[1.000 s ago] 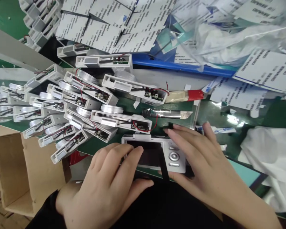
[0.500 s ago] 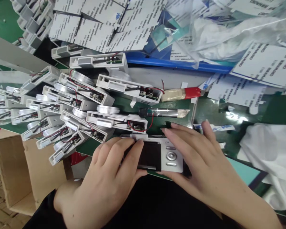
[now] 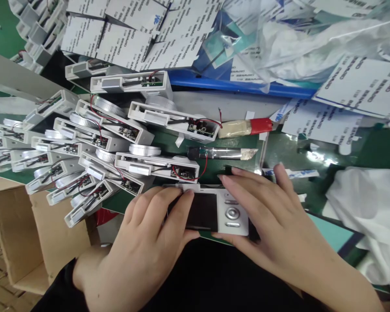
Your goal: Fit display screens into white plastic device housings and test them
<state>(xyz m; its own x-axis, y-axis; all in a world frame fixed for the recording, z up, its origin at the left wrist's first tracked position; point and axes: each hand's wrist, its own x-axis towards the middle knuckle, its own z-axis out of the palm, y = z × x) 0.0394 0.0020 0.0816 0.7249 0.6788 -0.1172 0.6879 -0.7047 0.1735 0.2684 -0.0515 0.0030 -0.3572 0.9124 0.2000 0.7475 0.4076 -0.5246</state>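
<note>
A white digital camera (image 3: 203, 211) lies at the table's near edge, its dark screen and round silver button facing up. My left hand (image 3: 149, 229) is closed on the camera's left end, the fingers bent over the top edge and screen and the thumb by the lower edge. Around the right end, my right hand (image 3: 273, 216) grips with its thumb below and fingers at the upper edge. Just beyond the camera sits an open camera housing (image 3: 157, 167) with a red wire and a circuit board showing. A dark-handled blade-like tool (image 3: 222, 153) lies past my right fingers.
Several more open camera housings (image 3: 113, 125) crowd the left. A tool wrapped in tan and red tape (image 3: 245, 128) lies beyond. Printed backing sheets (image 3: 126, 43) and a blue tray (image 3: 247, 89) fill the back. White cloth (image 3: 367, 208) lies right; a cardboard box (image 3: 16, 229) stands lower left.
The view has shifted slightly, so the things on the table appear a little further left. Both hands keep their hold on the camera, with hardly any movement.
</note>
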